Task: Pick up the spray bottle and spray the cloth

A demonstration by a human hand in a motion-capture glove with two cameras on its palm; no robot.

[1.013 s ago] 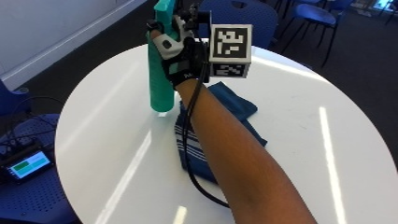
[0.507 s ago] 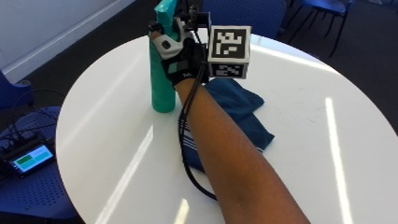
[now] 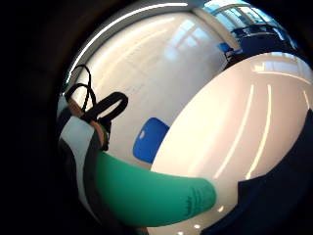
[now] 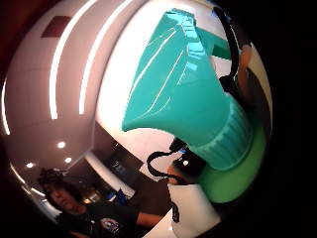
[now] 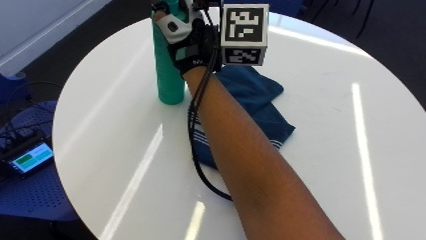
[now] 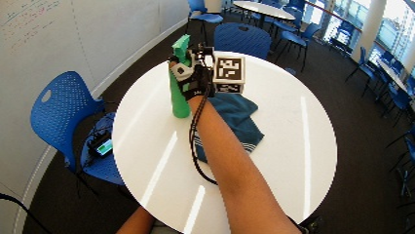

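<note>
Blue chairs [image 6: 62,114] around white table [image 6: 292,146]

A big meeting room or classroom in an office or school is shown. A round white table [image 6: 285,146] is seen, with blue plastic chairs [image 6: 62,114] set around it. More tables [image 6: 262,8] and chairs are placed farther back. A whiteboard [image 6: 39,34] with writing is fixed along one wall, and large windows [image 6: 395,19] are seen.

The right hand [image 5: 190,45] wears a black glove with white plastic parts and black strap loops. The forearm [image 5: 256,165] is bare, unsleeved.
</note>
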